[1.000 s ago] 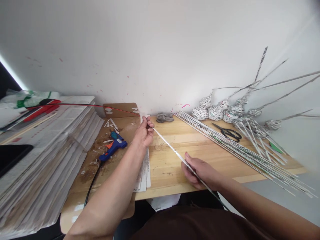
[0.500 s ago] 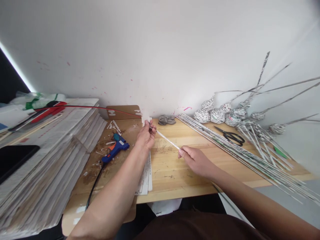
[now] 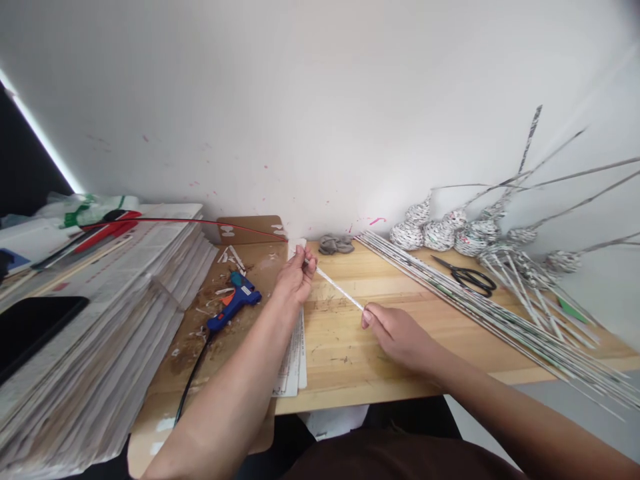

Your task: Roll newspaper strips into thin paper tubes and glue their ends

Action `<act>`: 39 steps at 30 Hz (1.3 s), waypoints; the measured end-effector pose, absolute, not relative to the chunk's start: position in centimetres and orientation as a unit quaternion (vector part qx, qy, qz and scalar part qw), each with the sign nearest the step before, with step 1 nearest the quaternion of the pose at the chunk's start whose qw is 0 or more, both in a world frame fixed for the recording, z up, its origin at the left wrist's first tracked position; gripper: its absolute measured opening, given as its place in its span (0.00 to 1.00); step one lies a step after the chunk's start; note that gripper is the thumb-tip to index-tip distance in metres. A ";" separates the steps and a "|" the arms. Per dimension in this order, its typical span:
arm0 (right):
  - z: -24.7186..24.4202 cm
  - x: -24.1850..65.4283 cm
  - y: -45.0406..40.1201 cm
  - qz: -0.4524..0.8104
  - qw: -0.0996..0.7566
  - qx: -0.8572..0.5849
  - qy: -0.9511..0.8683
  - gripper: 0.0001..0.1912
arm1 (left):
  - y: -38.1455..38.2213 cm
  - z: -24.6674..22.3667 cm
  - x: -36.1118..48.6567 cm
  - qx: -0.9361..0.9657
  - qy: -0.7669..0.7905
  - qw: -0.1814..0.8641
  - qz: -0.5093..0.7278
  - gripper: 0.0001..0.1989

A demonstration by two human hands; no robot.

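The wooden surface stands against a pale wall. To the right of the blue glue gun is a thin paper rod: fingers of the left hand pinch it nearer the gun, fingers of the right hand pinch it farther away.

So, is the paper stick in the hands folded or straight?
Straight: the paper stick shows no bend between left hand and right hand.
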State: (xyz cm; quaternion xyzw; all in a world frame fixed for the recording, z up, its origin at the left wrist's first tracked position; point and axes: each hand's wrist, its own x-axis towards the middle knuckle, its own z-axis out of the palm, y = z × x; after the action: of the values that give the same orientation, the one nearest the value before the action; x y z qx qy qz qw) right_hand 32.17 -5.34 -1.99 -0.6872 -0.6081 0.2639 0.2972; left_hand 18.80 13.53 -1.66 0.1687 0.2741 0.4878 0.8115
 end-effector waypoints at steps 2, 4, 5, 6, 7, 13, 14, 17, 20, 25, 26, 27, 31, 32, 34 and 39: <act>-2.0 32.3 -5.6 0.292 0.292 -0.685 -0.600 0.18 | 13.4 -1.7 18.8 0.173 0.275 0.813 0.483 0.08; -2.1 32.6 -5.8 0.424 0.307 -0.655 -0.544 0.19 | 13.3 -1.6 18.8 0.176 0.276 0.816 0.476 0.09; -2.2 32.7 -5.8 0.489 0.314 -0.630 -0.515 0.20 | 13.2 -1.6 18.8 0.176 0.276 0.818 0.473 0.09; -2.1 32.9 -5.7 0.537 0.317 -0.606 -0.494 0.20 | 13.1 -1.6 18.9 0.176 0.277 0.819 0.471 0.10; -2.0 32.9 -5.5 0.558 0.314 -0.593 -0.488 0.20 | 13.0 -1.6 18.9 0.176 0.277 0.819 0.470 0.10; -1.0 31.3 -3.3 0.234 0.275 -0.683 -0.635 0.16 | 12.8 -1.7 19.2 0.176 0.288 0.812 0.475 0.11; -1.1 31.0 -3.0 0.201 0.280 -0.683 -0.644 0.16 | 12.9 -1.7 19.2 0.176 0.290 0.811 0.477 0.11; -1.5 31.1 -2.8 0.300 0.323 -0.659 -0.609 0.18 | 13.1 -1.7 19.0 0.176 0.291 0.813 0.472 0.11; -1.9 32.1 -3.2 0.526 0.363 -0.586 -0.497 0.20 | 13.2 -1.8 19.0 0.176 0.291 0.820 0.461 0.11; -1.7 32.3 -1.9 0.612 0.388 -0.530 -0.440 0.21 | 12.6 -2.1 19.3 0.188 0.287 0.829 0.442 0.10; -1.7 32.0 -1.2 0.589 0.401 -0.542 -0.446 0.20 | 12.4 -2.1 19.4 0.194 0.284 0.831 0.438 0.10; -1.7 31.6 -0.5 0.567 0.413 -0.553 -0.451 0.19 | 12.3 -2.2 19.4 0.201 0.279 0.832 0.435 0.10; -2.0 30.5 1.2 0.659 0.447 -0.470 -0.381 0.17 | 12.2 -2.0 19.2 0.209 0.243 0.850 0.419 0.11; -2.1 30.6 1.2 0.714 0.441 -0.419 -0.347 0.17 | 12.3 -1.8 19.1 0.207 0.229 0.858 0.411 0.11; -2.3 30.8 0.9 0.796 0.416 -0.326 -0.294 0.17 | 12.5 -1.6 18.9 0.199 0.207 0.873 0.395 0.10; -2.4 30.8 1.1 0.822 0.427 -0.272 -0.261 0.17 | 12.3 -1.5 18.9 0.197 0.199 0.876 0.393 0.10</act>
State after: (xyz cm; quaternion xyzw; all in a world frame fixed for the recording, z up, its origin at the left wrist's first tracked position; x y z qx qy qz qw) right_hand 30.78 1.08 -2.37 -0.2715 -0.2612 0.8220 0.4272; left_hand 18.94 12.30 -1.47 0.1968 0.1992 0.3932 0.8758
